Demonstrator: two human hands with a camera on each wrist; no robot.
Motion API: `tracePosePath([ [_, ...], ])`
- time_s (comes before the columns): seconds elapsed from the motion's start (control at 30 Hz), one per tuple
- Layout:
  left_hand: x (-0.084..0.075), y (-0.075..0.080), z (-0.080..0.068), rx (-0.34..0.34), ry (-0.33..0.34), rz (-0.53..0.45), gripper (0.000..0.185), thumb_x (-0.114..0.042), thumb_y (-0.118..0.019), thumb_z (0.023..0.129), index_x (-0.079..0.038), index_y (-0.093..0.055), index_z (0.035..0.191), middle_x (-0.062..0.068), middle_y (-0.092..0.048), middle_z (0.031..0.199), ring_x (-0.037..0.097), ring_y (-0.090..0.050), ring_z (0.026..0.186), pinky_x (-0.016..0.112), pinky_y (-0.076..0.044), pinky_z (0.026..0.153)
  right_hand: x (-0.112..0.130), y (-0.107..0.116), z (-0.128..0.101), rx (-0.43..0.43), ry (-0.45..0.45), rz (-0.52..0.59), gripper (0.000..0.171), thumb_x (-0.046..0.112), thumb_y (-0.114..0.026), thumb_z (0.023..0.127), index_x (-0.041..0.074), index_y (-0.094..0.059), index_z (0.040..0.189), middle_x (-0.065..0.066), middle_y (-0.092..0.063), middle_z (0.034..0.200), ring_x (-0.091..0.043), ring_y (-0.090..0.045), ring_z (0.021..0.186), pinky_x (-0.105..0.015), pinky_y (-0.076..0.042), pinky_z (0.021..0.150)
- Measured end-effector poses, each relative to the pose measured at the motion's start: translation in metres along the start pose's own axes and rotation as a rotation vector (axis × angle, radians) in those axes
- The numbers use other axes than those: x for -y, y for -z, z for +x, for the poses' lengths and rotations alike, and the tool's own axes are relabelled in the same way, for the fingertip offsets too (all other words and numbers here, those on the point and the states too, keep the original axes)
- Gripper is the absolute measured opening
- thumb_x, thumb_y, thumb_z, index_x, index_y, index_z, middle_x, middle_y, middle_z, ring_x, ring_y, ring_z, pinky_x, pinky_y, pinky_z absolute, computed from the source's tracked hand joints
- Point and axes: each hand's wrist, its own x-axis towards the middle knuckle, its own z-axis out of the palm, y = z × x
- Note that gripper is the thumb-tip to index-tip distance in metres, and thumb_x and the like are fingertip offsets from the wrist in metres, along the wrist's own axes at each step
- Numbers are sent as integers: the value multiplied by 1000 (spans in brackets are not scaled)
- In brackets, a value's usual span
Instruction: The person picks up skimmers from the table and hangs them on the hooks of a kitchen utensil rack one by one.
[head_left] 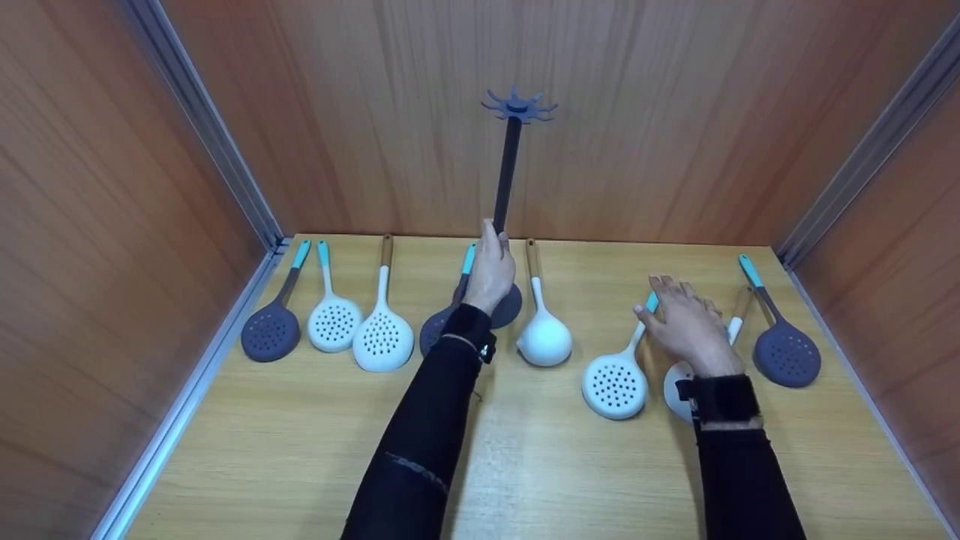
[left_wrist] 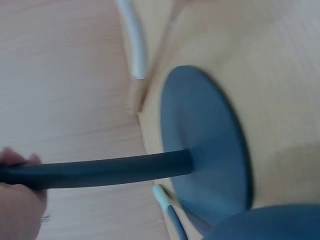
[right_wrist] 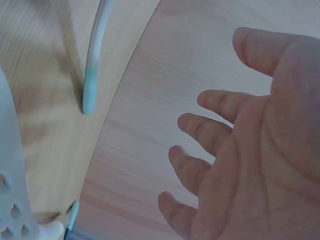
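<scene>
My left hand (head_left: 489,271) grips the dark post of a utensil stand (head_left: 509,169), which has a ring of curved hooks at its top. In the left wrist view, fingers and thumb wrap the post above its round base (left_wrist: 200,130). Over the right part of the table, my right hand (head_left: 688,326) has its fingers spread and holds nothing. Near it lie a white skimmer (head_left: 615,386) with a turquoise handle and a white utensil (head_left: 677,386) with a brown handle, partly hidden by that hand and wrist.
Left of the stand lie a dark skimmer (head_left: 271,331), white skimmer (head_left: 334,322), white slotted turner (head_left: 383,341) and another dark utensil (head_left: 433,330), partly covered by the arm. A white ladle (head_left: 545,339) lies right of it. Farther right is a dark skimmer (head_left: 787,354). Wooden walls (head_left: 360,150) surround the table.
</scene>
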Motion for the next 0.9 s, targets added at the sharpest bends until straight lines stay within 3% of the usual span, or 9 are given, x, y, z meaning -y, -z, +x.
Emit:
tracePosePath([
  [0.13,6,-2,0,-52,-37,-2,57,-26,-25,114,-6,-9,165,21,-35,163,24,-32,152,35,-27,124,0,-2,0,4,8,16,81,59,-40,107,9,-13,166,-24,-12,170,-50,-4,155,-74,-2,118],
  [0.2,9,-2,2,-87,-82,22,52,-27,-24,114,-3,-20,159,22,-50,148,25,-45,144,36,-36,119,0,-2,1,10,13,20,81,58,-40,107,9,-14,166,-25,-12,170,-50,-4,155,-74,-4,118],
  [0.3,12,-1,4,-114,-137,59,47,-31,-22,114,0,-29,149,21,-59,125,27,-56,129,38,-44,111,0,-2,2,14,13,18,82,59,-39,107,8,-13,166,-26,-12,169,-50,-5,155,-73,-5,118],
  [0.4,13,2,5,-112,-155,74,52,-35,-22,114,2,-28,150,25,-56,131,30,-53,133,39,-42,113,1,-2,3,19,6,15,83,61,-37,106,9,-11,166,-25,-11,170,-50,-4,155,-74,-4,118],
  [0.47,14,3,6,-103,-161,63,51,-36,-23,114,3,-30,147,26,-55,127,31,-55,127,40,-45,109,2,-3,4,27,2,17,82,60,-38,107,10,-11,166,-24,-11,170,-50,-3,155,-73,-4,118],
  [0.57,14,5,7,-93,-152,21,44,-38,-28,114,-1,-37,136,16,-54,109,27,-58,108,38,-49,94,3,-4,3,36,-12,26,82,60,-39,107,10,-12,166,-23,-11,170,-50,-4,155,-76,-6,116],
  [0.67,14,10,9,-65,-124,-46,38,-42,-33,113,-6,-42,119,5,-42,90,22,-49,85,36,-43,76,6,-4,1,33,-34,47,82,61,-39,106,11,-13,166,-22,-13,170,-49,-8,155,-79,-9,113],
  [0.77,13,15,12,-27,-98,-93,38,-45,-37,112,-8,-44,110,0,-37,84,19,-42,75,32,-36,67,8,-3,1,28,-46,96,82,61,-39,106,11,-14,166,-22,-15,170,-48,-13,154,-79,-12,113],
  [0.9,11,19,14,16,-78,-122,34,-42,-39,112,-9,-46,109,-2,-34,82,16,-38,72,30,-31,64,9,-2,-1,20,-58,165,85,65,-37,105,11,-15,166,-22,-18,169,-48,-20,152,-72,-21,117],
])
